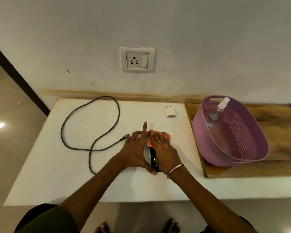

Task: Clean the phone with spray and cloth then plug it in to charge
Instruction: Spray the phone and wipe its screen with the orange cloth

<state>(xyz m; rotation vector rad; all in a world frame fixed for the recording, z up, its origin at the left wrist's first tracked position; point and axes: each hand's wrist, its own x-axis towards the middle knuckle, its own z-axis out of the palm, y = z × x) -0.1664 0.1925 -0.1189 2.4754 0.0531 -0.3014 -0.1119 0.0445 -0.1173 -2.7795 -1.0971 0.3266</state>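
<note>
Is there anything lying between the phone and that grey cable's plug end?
Only the left hand, which rests on the board beside the phone, lies between it and the cable's plug end.

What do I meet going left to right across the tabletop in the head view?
cable → left hand → phone under the cloth pressed by the right hand → basket holding the spray bottle.
</note>
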